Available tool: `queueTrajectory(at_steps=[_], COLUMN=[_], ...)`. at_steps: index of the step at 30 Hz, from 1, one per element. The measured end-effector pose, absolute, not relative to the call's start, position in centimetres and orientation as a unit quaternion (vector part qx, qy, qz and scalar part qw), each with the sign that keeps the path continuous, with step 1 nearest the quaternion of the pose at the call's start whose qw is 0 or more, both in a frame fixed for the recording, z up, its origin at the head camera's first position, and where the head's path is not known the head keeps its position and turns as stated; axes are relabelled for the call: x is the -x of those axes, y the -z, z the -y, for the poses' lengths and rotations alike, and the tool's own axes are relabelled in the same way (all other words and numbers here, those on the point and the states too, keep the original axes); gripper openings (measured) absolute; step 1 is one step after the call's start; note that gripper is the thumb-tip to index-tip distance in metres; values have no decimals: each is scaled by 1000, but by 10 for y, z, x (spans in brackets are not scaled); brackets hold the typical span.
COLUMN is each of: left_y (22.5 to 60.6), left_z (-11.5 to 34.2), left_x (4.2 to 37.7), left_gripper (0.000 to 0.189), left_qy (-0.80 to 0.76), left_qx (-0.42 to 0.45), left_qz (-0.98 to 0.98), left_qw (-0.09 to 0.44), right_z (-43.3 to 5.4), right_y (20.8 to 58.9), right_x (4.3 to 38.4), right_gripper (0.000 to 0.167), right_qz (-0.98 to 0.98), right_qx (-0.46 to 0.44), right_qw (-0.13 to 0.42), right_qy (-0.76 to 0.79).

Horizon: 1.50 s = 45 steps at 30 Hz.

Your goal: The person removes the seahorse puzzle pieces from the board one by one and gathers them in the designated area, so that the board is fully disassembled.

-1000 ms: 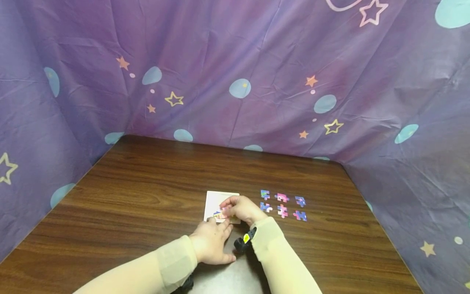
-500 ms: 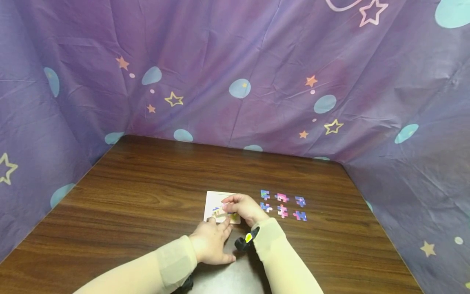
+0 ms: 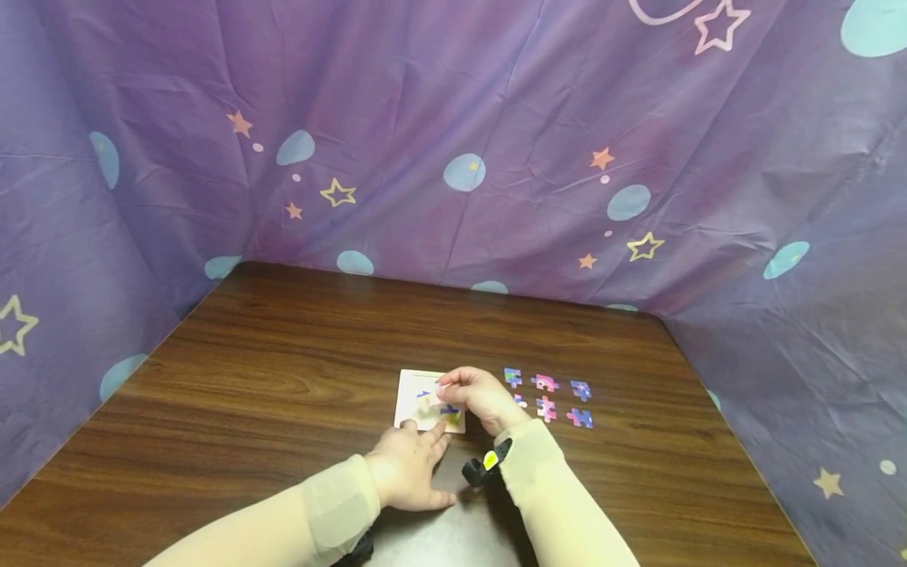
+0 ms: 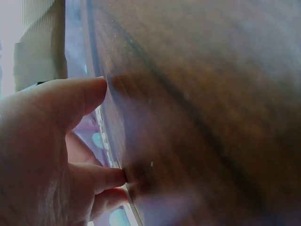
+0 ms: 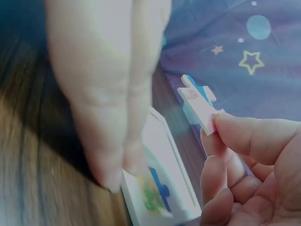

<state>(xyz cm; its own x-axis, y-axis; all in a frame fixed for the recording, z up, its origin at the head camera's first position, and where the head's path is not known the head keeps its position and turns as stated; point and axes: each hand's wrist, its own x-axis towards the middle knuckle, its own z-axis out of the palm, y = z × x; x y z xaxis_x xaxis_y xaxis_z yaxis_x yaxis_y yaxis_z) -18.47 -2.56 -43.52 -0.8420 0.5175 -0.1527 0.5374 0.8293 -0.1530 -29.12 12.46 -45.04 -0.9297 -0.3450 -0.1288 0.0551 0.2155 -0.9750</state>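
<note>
My right hand (image 3: 489, 400) pinches a jigsaw piece (image 5: 200, 106) between thumb and fingers, tilted above a white puzzle tray (image 3: 409, 390). In the right wrist view the held piece is pale with a blue edge. One jigsaw piece (image 5: 157, 193), yellow-green and blue, lies inside the tray at its near right corner. My left hand (image 3: 407, 466) lies spread on the table, fingertips at the tray's near edge. Thumb and fingers (image 4: 110, 178) reach toward the tabletop in the left wrist view. Part of the tray is hidden behind my right hand.
Right of the tray, several loose pink and blue jigsaw pieces (image 3: 546, 407) lie in two rows on the brown wooden table (image 3: 298, 346). A purple curtain (image 3: 397, 220) with stars surrounds the table at the back and sides.
My right hand has drawn slightly up and right with the pinched piece, tilting it away from the tray's near left part. My left hand has stayed in place.
</note>
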Motion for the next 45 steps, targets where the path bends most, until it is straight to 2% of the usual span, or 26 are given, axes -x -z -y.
queueTrajectory(at_steps=[6,15,24,39,45], left_y=[435,438,436,435,435], left_z=[27,28,26,26,26], left_x=[185,184,184,184,185], left_gripper=[90,88,89,90,90], left_qy=[89,86,92,107,108], left_qx=[-272,-277,-273,-269,-270], left_qz=[-957,-956,-956,-954,-954], left_qw=[55,53,62,71,72], right_z=[-144,-171,-196,-234,-249], right_y=[451,451,450,453,454], right_x=[292,290,284,277,273], right_gripper=[28,13,18,9,13], right_qz=[-768,-774,-780,-782,-785], right_qx=[81,34,19,1,-15], right_qw=[156,134,128,124,120], right_qy=[615,618,612,611,607])
